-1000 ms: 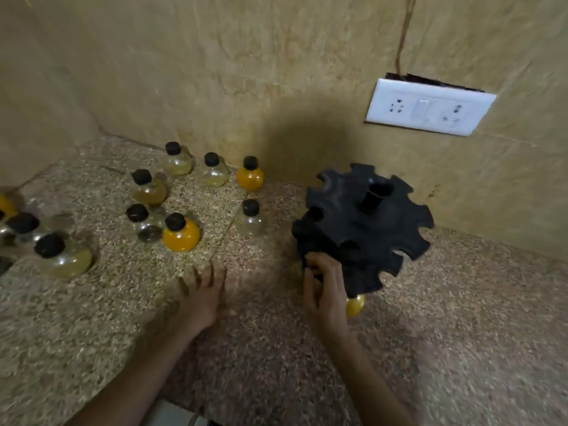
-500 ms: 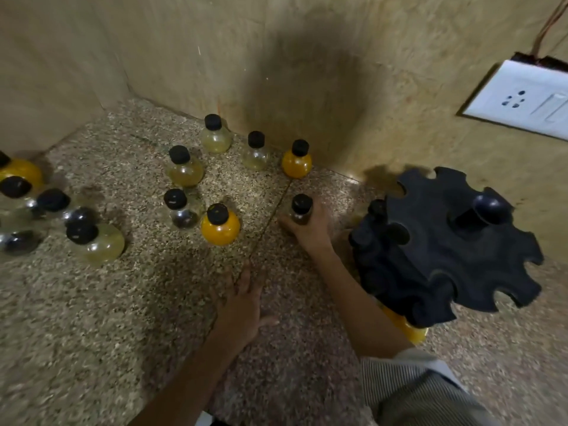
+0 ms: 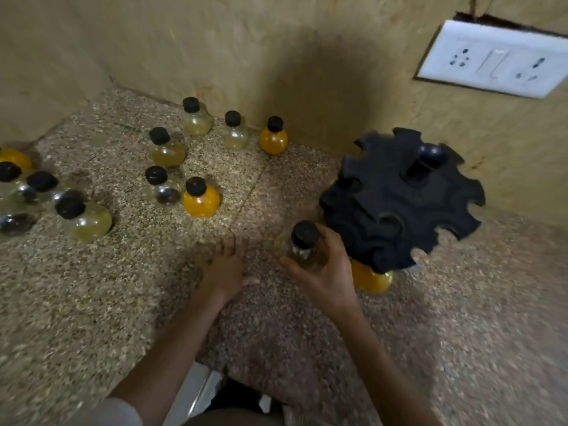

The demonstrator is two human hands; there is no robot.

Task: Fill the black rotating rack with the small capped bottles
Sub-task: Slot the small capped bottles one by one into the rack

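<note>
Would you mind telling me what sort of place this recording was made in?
Probably a home kitchen corner, though I can't be sure: a speckled granite counter meets tan stone-clad walls, a white switch-and-socket plate is set in the wall, and small capped bottles stand beside a black rotating rack.

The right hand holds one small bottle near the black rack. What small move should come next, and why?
Probably carry the clear glass bottle with the black cap in the right hand rightward into a near open notch of the black notched plastic rack; the bottle is already lifted beside it, and its notches look mostly empty.
</note>
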